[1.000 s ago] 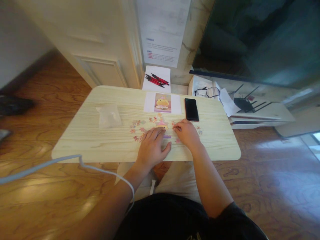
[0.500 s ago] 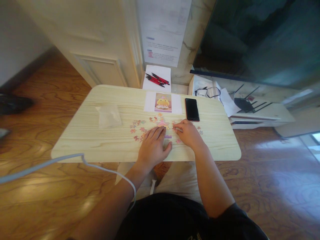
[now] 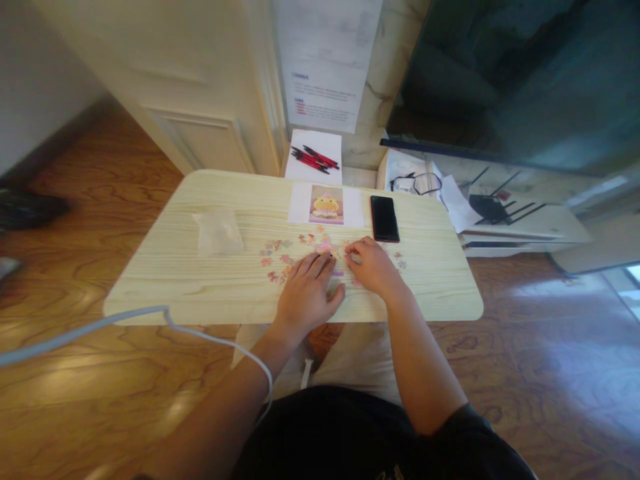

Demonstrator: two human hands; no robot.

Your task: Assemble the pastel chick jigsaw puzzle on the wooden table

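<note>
My left hand [image 3: 309, 287] lies flat with fingers stretched out, over the lower left of a partly joined jigsaw puzzle [image 3: 327, 249]. Its palm and fingers hide part of the picture; a purple strip [image 3: 339, 273] shows beside the fingers. Just to the right, my right hand [image 3: 367, 263] is closed in a pinch on a small jigsaw puzzle piece, mostly hidden by the fingertips. Loose puzzle pieces [image 3: 285, 259] are scattered left of my left hand, and a few more pieces [image 3: 400, 260] lie right of my right hand.
Behind the puzzle lies a printed reference picture [image 3: 327, 205], with a black phone [image 3: 385, 219] to its right. A clear plastic bag [image 3: 220, 232] rests on the left of the wooden table [image 3: 165, 267]. Red pens [image 3: 315, 160] lie beyond the far edge. A pale cable [image 3: 215, 339] crosses my left forearm.
My right hand has shifted slightly, its fingers curling closer together beside the puzzle. My left hand stays nearly still, its fingertips a touch further right.
</note>
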